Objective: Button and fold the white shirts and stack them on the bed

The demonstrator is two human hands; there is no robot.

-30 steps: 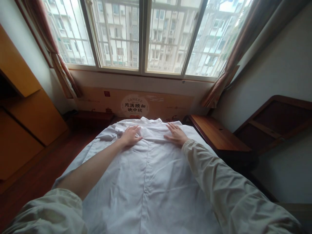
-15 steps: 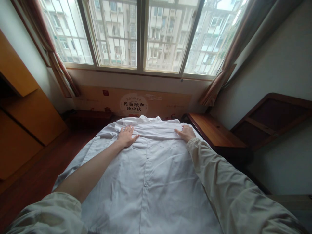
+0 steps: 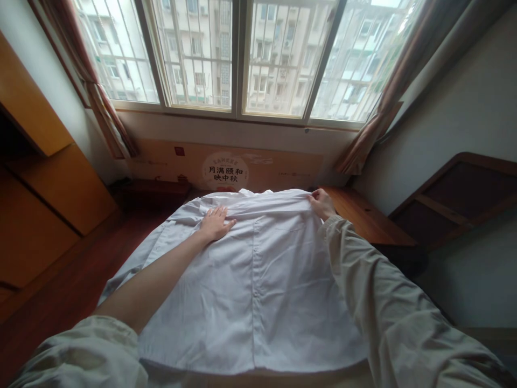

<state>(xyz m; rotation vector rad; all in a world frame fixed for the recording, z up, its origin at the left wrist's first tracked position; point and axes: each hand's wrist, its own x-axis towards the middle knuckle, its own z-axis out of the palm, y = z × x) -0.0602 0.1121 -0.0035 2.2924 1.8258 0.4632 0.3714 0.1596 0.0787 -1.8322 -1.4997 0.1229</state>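
Note:
A white button-up shirt [image 3: 242, 302] lies spread out before me, its button placket running down the middle and its hem close to me. Folds and creases gather across its far end. My left hand [image 3: 215, 223] rests flat on the cloth left of the placket, fingers spread. At the far right corner, my right hand [image 3: 322, 205] pinches the edge of the shirt between thumb and fingers, and the fabric there is pulled up a little. The surface under the shirt is mostly hidden.
Beyond the shirt, a printed board [image 3: 161, 167] leans below the barred window [image 3: 238, 59]. A wooden table [image 3: 371, 221] stands at the right, near a dark framed panel [image 3: 444, 199]. Orange cabinets [image 3: 44, 199] line the left, above a reddish floor [image 3: 97, 264].
My right hand has closed on the shirt's far right edge and lifted it slightly, drawing the cloth away from me. The near hem has come into view. My left hand stays flat.

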